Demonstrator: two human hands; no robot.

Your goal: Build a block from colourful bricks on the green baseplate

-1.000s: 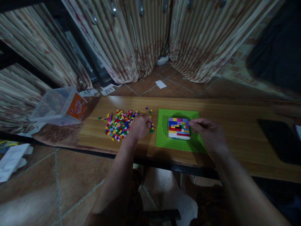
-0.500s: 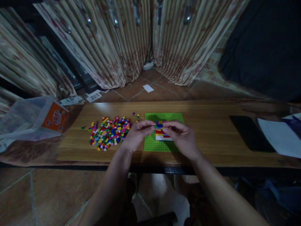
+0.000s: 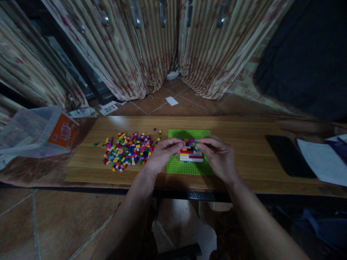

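On the green baseplate (image 3: 187, 168) stands a small wall of toy bricks (image 3: 191, 155) in white, red, yellow, blue and other colours. My left hand (image 3: 166, 153) is at the wall's upper left, thumb and fingertips pinched together; whatever they grip is hidden. At the upper right corner of the wall, my right hand (image 3: 217, 156) has its thumb and forefinger closed at a small greenish brick (image 3: 196, 142). The fingers partly cover the top rows on both sides.
A heap of loose, many-coloured bricks (image 3: 130, 151) lies left of the baseplate on the wooden table (image 3: 244, 151). A clear plastic box (image 3: 35, 126) with an orange label stands at the far left. To the right are a black flat pad (image 3: 290, 155) and papers (image 3: 322, 159).
My right hand has shifted right along the wall, and the gap between my hands is wider, so more of the wall shows. The left hand has moved slightly right with the view.
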